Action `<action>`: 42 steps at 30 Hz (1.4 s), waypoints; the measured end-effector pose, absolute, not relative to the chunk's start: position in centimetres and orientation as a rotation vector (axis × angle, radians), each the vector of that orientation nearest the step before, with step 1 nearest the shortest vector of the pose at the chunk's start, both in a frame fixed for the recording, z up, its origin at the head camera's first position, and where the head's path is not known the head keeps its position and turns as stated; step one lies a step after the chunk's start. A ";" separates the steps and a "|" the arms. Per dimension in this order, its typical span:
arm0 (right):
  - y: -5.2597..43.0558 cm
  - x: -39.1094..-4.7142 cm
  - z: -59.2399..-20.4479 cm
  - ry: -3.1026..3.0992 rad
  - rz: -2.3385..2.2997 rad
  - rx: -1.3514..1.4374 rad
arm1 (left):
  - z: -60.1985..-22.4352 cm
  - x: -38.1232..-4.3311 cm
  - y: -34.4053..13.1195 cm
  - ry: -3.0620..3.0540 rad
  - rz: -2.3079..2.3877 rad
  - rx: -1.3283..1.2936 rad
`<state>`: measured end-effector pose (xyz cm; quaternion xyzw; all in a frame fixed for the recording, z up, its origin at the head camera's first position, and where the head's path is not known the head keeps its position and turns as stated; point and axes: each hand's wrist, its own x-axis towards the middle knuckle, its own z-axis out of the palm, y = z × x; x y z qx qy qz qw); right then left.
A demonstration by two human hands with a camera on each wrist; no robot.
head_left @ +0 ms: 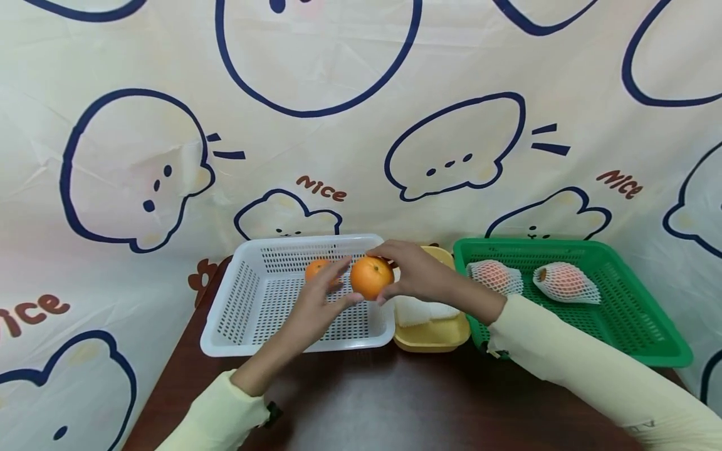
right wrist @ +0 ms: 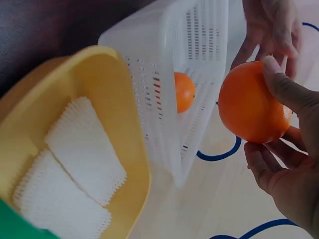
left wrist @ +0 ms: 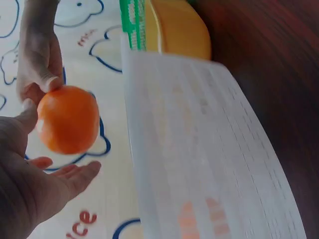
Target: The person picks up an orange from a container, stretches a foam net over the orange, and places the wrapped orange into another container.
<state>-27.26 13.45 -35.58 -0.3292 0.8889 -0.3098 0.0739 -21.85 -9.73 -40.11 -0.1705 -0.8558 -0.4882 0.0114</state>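
An orange (head_left: 371, 278) is held up over the right side of the white basket (head_left: 237, 349). My right hand (head_left: 414, 272) grips it, thumb on one side and fingertips on the other, as the right wrist view shows. My left hand (head_left: 317, 307) is spread beside the fruit, its thumb tip right at the orange's edge. In the left wrist view, the left fingers (left wrist: 82, 179) are extended and apart from the fruit. A second orange (right wrist: 185, 92) lies inside the white basket, partly covered by the left hand in the head view.
A yellow bin (head_left: 431, 341) with white foam net sleeves (right wrist: 84, 149) stands between the white basket and a green basket (head_left: 648, 313). Two net-wrapped fruits (head_left: 566, 282) lie in the green one. Behind the dark table (head_left: 429, 401) hangs a printed cloth (head_left: 350, 150).
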 end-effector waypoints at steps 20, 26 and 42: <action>19.1 -22.9 -37.2 2.690 -1.227 -0.868 | -40.7 -20.8 -4.6 -2.457 -1.881 -0.728; 20.5 -22.1 -37.7 2.678 -1.235 -0.864 | -40.7 -20.3 -4.0 -2.518 -1.827 -0.795; 23.0 -17.9 -40.9 2.669 -1.287 -0.901 | -42.7 -17.1 -2.2 -2.656 -1.564 -1.085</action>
